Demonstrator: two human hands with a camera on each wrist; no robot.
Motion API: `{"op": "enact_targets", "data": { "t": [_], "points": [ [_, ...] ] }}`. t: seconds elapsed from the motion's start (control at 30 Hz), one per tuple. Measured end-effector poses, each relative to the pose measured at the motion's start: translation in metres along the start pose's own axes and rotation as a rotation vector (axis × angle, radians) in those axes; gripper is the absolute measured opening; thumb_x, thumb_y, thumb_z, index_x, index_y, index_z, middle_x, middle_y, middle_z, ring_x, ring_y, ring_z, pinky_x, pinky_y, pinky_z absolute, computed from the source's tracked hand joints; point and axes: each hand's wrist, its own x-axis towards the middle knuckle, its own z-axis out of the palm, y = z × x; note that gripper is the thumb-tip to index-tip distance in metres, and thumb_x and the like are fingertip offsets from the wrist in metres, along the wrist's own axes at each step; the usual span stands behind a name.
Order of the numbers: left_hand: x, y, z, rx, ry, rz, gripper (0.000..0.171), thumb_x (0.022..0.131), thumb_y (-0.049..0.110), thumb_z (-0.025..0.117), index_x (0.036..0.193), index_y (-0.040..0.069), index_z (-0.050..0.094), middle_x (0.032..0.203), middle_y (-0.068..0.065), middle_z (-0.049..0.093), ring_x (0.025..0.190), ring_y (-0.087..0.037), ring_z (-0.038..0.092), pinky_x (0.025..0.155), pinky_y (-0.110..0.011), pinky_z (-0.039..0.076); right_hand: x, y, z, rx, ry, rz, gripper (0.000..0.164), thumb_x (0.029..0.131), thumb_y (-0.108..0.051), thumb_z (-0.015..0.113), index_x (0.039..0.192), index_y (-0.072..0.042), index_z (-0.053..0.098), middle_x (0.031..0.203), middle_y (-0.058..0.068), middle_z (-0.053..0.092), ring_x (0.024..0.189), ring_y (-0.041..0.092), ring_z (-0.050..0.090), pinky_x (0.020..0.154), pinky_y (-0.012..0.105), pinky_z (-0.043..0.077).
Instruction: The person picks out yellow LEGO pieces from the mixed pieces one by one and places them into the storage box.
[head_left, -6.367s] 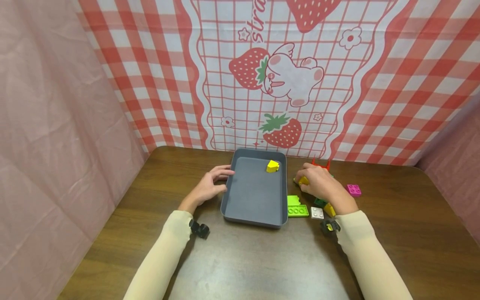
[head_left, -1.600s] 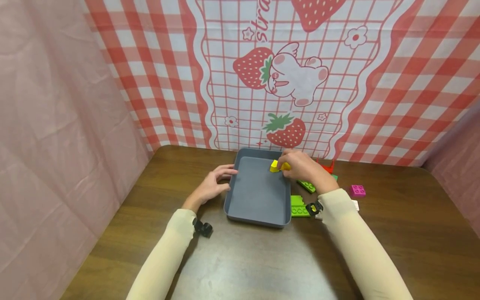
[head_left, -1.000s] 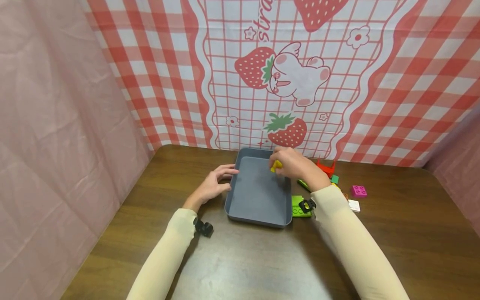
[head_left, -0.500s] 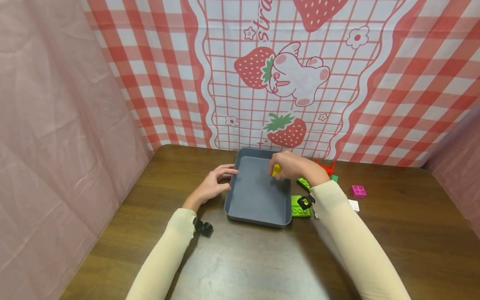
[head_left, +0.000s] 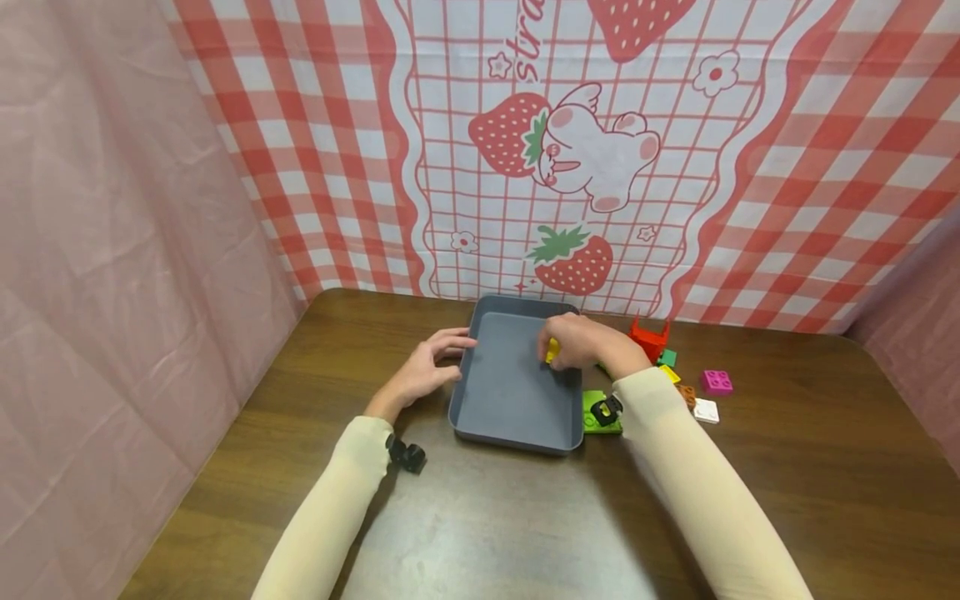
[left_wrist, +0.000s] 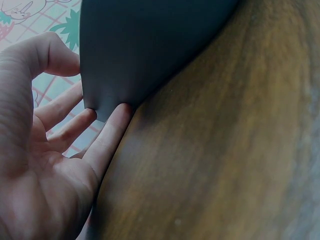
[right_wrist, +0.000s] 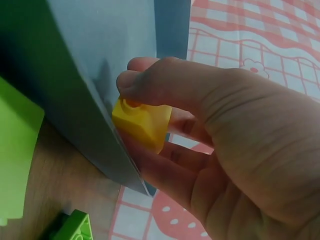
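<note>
My right hand (head_left: pixel 577 340) reaches over the right wall of the grey tray (head_left: pixel 517 442). Between its thumb and fingers it pinches a yellow toy brick (head_left: pixel 552 351). In the right wrist view, a round stud shows on this yellow brick (right_wrist: pixel 137 122) close to the tray wall. I cannot tell whether a second yellow brick is behind the fingers. My left hand (head_left: pixel 422 371) rests against the tray's left side with its fingers loosely extended. The left wrist view shows the left hand's fingertips (left_wrist: pixel 122 111) touching the tray's outer wall (left_wrist: pixel 140 55).
Right of the tray lie lime-green bricks (head_left: pixel 592 400), a red piece (head_left: pixel 649 340) with upright prongs, a green brick (head_left: pixel 667 357), a yellow piece (head_left: pixel 670 374), an orange-brown brick (head_left: pixel 686 395), a white brick (head_left: pixel 707 411) and a magenta brick (head_left: pixel 717 382). A patterned cloth (head_left: pixel 555 167) hangs behind the table.
My right hand has gone from the loose bricks into the tray with a yellow brick, then shifted slightly nearer me. The yellow brick earlier lying in the tray no longer shows separately. Left hand unchanged.
</note>
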Motion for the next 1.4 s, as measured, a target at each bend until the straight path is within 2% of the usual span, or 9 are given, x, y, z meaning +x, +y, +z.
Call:
{"op": "enact_targets", "data": {
  "t": [0.17, 0.47, 0.6, 0.87, 1.4],
  "points": [
    [-0.002, 0.001, 0.0, -0.001, 0.007, 0.007, 0.051, 0.082, -0.016, 0.059, 0.132, -0.013, 0.056, 0.155, -0.032, 0.036, 0.13, -0.051, 0.049, 0.104, -0.067, 0.044, 0.0, -0.004, 0.004, 0.012, -0.016, 0.016, 0.015, 0.083, -0.004, 0.074, 0.091, -0.017, 0.077, 0.098, 0.002, 0.069, 0.091, 0.025, 0.056, 0.073, 0.036, 0.054],
    [0.0, -0.002, 0.001, -0.011, 0.0, 0.008, 0.051, 0.082, -0.016, 0.059, 0.132, -0.012, 0.057, 0.155, -0.031, 0.036, 0.13, -0.052, 0.048, 0.104, -0.067, 0.044, -0.001, -0.009, 0.012, -0.003, -0.034, 0.025, 0.012, 0.082, -0.007, 0.078, 0.09, -0.017, 0.075, 0.096, 0.003, 0.067, 0.09, 0.025, 0.056, 0.077, 0.038, 0.057],
    [0.001, -0.004, 0.0, -0.022, -0.002, 0.014, 0.051, 0.082, -0.017, 0.059, 0.132, -0.012, 0.057, 0.155, -0.032, 0.036, 0.13, -0.052, 0.048, 0.104, -0.067, 0.043, 0.001, -0.011, 0.012, -0.03, -0.037, 0.014, 0.012, 0.082, -0.006, 0.077, 0.087, -0.016, 0.073, 0.092, 0.003, 0.066, 0.09, 0.025, 0.055, 0.076, 0.038, 0.056],
    [0.001, -0.004, 0.0, -0.022, -0.004, 0.018, 0.05, 0.082, -0.017, 0.059, 0.132, -0.013, 0.057, 0.155, -0.032, 0.035, 0.13, -0.053, 0.048, 0.104, -0.068, 0.043, 0.004, -0.011, 0.013, -0.063, -0.047, 0.006, 0.013, 0.08, -0.006, 0.077, 0.083, -0.014, 0.068, 0.087, 0.003, 0.063, 0.082, 0.024, 0.056, 0.064, 0.032, 0.051],
    [0.001, -0.001, 0.0, 0.007, -0.005, 0.016, 0.049, 0.083, -0.016, 0.059, 0.132, -0.012, 0.057, 0.154, -0.033, 0.036, 0.129, -0.053, 0.048, 0.103, -0.068, 0.044, 0.006, -0.011, 0.015, -0.079, -0.059, 0.016, 0.014, 0.081, -0.006, 0.078, 0.083, -0.015, 0.067, 0.089, 0.005, 0.061, 0.081, 0.024, 0.056, 0.064, 0.032, 0.05]
  ]
}}
